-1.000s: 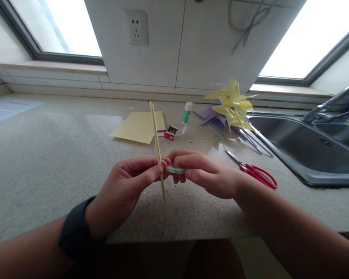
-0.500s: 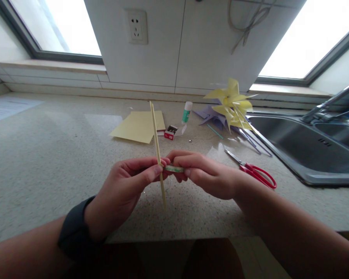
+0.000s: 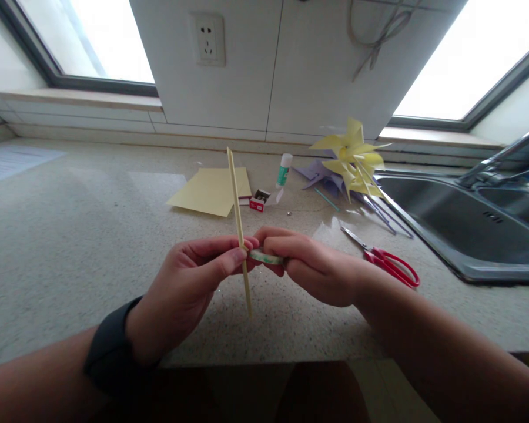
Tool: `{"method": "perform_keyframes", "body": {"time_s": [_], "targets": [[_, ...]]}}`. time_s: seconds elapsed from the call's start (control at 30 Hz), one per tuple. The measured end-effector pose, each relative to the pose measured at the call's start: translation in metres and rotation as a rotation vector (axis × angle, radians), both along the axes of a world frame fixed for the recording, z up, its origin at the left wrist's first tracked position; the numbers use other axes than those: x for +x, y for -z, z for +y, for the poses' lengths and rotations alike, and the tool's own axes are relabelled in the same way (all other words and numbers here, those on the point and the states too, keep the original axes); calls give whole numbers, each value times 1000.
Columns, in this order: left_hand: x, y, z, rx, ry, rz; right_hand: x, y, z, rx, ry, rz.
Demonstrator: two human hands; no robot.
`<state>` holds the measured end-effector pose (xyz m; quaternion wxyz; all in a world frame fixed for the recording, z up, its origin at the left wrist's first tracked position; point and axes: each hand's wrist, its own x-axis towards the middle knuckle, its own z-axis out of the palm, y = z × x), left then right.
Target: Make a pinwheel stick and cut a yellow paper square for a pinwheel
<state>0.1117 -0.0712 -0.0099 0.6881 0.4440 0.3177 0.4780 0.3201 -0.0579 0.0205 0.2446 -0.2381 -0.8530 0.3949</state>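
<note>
Pinched between the thumb and fingers of my left hand [image 3: 203, 270] is a thin yellow rolled-paper stick [image 3: 235, 200], held nearly upright with its top leaning slightly left. My right hand [image 3: 311, 261] grips a small roll of tape [image 3: 265, 257] with a green and white edge. The roll lies right up against the stick, beside my left fingertips. Part of the roll is hidden by my right fingers, and I cannot make out the strip of tape itself. Both hands are above the counter, near its front edge.
Behind my hands lie yellow paper [image 3: 207, 191], a small red box [image 3: 259, 200] and a glue stick [image 3: 284, 170]. Paper pinwheels [image 3: 350, 155] rest beside the sink [image 3: 427, 217]. Red-handled scissors [image 3: 390, 265] lie right of my right hand. A printed sheet [image 3: 17, 163] is at far left.
The tape roll has tilted slightly and more of its edge shows, as my right thumb has shifted on it. My left hand keeps its pinch on the stick.
</note>
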Motion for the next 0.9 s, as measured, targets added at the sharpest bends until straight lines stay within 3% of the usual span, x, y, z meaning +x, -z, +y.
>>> {"method": "perform_keyframes", "body": {"time_s": [0.2, 0.57, 0.8, 0.9], "targets": [[-2, 0, -1, 0, 9, 6, 3, 0, 5, -33, -84, 62], [-1, 1, -2, -28, -3, -23, 4, 0, 6, -38, -70, 35], [-1, -2, 0, -33, 56, -71, 10, 5, 4, -137, 92, 58], [-1, -1, 2, -77, 23, -78, 12, 4, 3, -78, 136, 95]]}}
